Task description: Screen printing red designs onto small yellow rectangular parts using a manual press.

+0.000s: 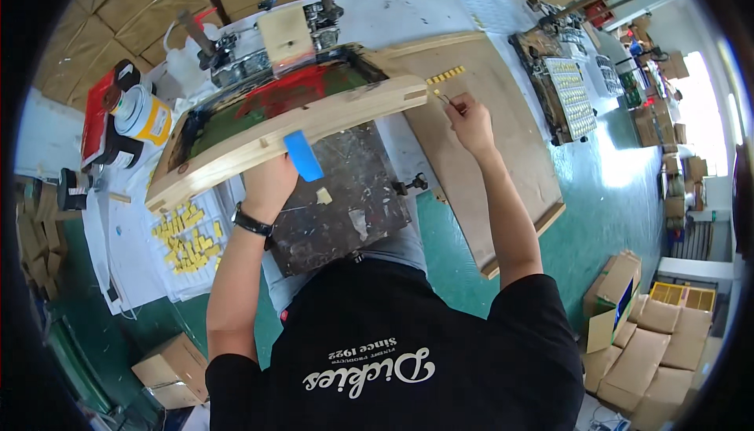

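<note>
Metal tweezers (447, 100), pinched in the right hand (473, 123) right of upper centre, could scatter the yellow pieces (446, 75) if swung; wooden screen-printing frame (345, 113) hides whether the left hand (269, 185) grips.

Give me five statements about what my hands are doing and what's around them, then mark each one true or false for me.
1. The right hand holds a thin tool in its fingers. True.
2. The left hand is over the brown board. False: it is at the front edge of the wooden frame.
3. Red ink lies inside the wooden frame. True.
4. The strip hanging from the frame's front is green. False: the strip is blue.
5. The wristwatch is on the right wrist. False: the black watch is on the left wrist.
</note>
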Motion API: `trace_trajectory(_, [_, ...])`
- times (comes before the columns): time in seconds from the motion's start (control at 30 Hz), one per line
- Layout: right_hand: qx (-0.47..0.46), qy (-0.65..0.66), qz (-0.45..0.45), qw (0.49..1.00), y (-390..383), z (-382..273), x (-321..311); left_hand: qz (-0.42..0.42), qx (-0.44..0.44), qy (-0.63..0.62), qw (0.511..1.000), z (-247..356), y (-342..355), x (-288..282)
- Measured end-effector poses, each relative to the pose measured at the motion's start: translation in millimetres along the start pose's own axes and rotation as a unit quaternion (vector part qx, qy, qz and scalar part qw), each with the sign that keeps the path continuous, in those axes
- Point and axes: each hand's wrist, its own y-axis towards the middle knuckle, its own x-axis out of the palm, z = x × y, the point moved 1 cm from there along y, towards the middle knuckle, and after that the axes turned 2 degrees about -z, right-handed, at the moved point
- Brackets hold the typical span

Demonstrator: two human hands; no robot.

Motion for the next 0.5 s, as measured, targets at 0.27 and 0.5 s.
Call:
trace_trajectory(0.27, [0.003,-0.057,0.033,0.998,23.9,14.4,13.0,-0.100,0.005,0.085,0.991,37.1,-15.5,-43.1])
trace_trajectory(0.5, [0.010,-0.072,0.035,0.997,25.8,8.5,10.1,0.098,-0.094,-0.233,0.963,-28.9,-71.6,-73.6])
